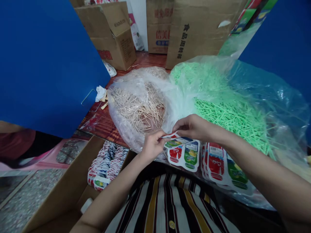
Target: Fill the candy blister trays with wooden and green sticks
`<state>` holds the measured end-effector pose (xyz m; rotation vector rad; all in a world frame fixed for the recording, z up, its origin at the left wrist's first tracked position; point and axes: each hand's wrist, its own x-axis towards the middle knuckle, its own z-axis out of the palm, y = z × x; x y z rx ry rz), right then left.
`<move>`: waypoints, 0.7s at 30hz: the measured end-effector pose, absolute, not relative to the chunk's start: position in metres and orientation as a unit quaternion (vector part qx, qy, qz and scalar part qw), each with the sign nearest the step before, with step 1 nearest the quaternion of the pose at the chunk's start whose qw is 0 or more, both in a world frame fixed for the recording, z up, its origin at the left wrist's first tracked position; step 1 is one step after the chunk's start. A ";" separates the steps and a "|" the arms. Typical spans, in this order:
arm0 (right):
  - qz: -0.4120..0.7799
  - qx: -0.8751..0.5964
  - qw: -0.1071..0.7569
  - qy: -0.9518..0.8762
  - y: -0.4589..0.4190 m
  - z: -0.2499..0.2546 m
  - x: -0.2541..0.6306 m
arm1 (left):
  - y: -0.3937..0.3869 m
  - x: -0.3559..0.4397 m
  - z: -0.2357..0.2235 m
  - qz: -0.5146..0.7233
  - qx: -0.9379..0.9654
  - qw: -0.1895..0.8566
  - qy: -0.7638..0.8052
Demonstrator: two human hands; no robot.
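Observation:
At the table's front edge my left hand is closed, thumb and fingers pinching the left end of a printed Cola-and-Sprite packet. My right hand pinches the upper edge of the same packet, its fingertips close to the left ones. The packet is tilted, so only part of its print shows. Under it lie more such packets, cup-shaped, half red and half green. A stack of the same packets sits to the right, partly covered by my right forearm.
A clear bag of thin beige sticks lies ahead, beside a bag of green sticks. An open carton at lower left holds rows of packets. Cardboard boxes stand behind. Blue panels flank the table.

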<state>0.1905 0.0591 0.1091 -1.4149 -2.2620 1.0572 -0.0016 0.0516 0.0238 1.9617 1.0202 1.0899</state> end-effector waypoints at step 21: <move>0.323 -0.557 0.185 -0.743 0.045 0.094 0.205 | 0.055 0.013 0.016 0.373 0.503 0.677 0.386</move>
